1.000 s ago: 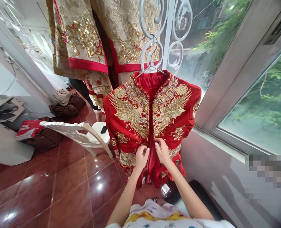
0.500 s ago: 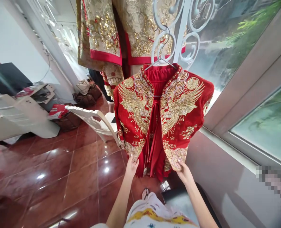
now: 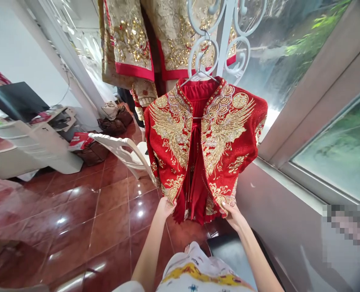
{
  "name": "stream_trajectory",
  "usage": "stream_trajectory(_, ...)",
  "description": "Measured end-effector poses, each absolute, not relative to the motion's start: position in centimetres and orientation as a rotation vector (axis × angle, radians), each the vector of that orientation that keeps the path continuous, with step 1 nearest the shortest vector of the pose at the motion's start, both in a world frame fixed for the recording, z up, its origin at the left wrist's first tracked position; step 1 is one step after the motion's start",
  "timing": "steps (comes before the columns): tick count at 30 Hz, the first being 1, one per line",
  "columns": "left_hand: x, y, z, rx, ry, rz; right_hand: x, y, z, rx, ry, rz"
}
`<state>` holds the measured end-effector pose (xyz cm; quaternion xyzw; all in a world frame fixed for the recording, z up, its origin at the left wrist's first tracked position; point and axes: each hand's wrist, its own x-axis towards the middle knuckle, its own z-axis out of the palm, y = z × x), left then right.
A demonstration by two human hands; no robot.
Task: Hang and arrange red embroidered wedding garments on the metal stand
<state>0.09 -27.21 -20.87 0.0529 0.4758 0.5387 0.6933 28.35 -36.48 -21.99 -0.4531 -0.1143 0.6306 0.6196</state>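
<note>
The left hand (image 3: 167, 206) is pinching a lower front corner of the red, gold-embroidered mandarin-collar jacket (image 3: 213, 142), and the right hand (image 3: 233, 215) is grasping the opposite corner, thumb on top. The step in hand seems to be spreading the front; red inner cloth (image 3: 195, 196) is showing between. The next move is probably calling for even, gentle tension, sparing the embroidery. The jacket is hanging from a wire hanger (image 3: 199, 71) against white scrollwork (image 3: 224, 42), with cream-and-gold garments (image 3: 132, 42) hanging beyond.
</note>
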Motion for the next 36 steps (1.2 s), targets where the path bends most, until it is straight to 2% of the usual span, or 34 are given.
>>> stream_trajectory(4, -1.7, -27.5, -16.0, 0.338, 1.033, 1.402, 29.5, -36.8, -17.3, -1.008, -0.416, 1.206)
stream_trajectory(6, -0.1, -28.6, -15.7, 0.541, 1.048, 1.522, 27.5, -36.3, -16.4, -0.934, -0.486, 1.093)
stream_trajectory(10, 6.5, -31.0, -20.6, 0.601, 1.133, 1.327, 19.3, -34.3, -20.1, -1.109, -0.543, 1.081)
stream_trajectory(13, 9.0, -30.6, -24.5, 0.547, 1.118, 1.313, 15.6, -32.8, -24.0, -1.163, -0.521, 1.042)
stream_trajectory(19, 8.9, -28.2, -25.2, 0.586, 0.939, 1.204, 16.7, -31.9, -25.5, -1.177, -0.604, 1.062)
stream_trajectory(23, 10.4, -28.5, -24.7, 0.694, 0.841, 1.119, 20.8, -32.9, -24.7, -1.286, -0.679, 1.109)
stream_trajectory(26, 10.5, -28.3, -24.8, 0.689, 0.828, 1.119, 27.6, -34.1, -23.8, -1.419, -0.679, 1.041)
stream_trajectory(30, 9.6, -27.4, -25.0, 0.594, 0.816, 1.054, 38.5, -32.9, -20.7, -1.510, -0.539, 0.650)
stream_trajectory(33, 9.2, -26.8, -25.2, 0.579, 0.798, 1.027, 44.0, -29.2, -16.7, -1.400, -0.634, 0.382)
stream_trajectory(36, 9.3, -26.6, -25.3, 0.562, 0.791, 1.030, 46.1, -26.3, -12.7, -1.320, -0.940, 0.672)
